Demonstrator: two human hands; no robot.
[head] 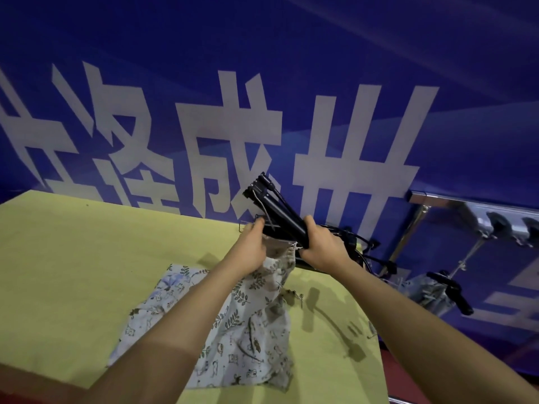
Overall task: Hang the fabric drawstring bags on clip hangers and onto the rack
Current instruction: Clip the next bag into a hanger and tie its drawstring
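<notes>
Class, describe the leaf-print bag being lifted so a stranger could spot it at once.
Start at the yellow-green table below the blue banner. Near its far edge, the left hand holds up the leaf-print drawstring bag by its gathered mouth. Unlike the pale blue bag lying flat beside it, it is raised and shows dark leaf sprigs.

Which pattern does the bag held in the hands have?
The bag is pale cloth printed with dark leaf sprigs, seen in the head view.
</notes>
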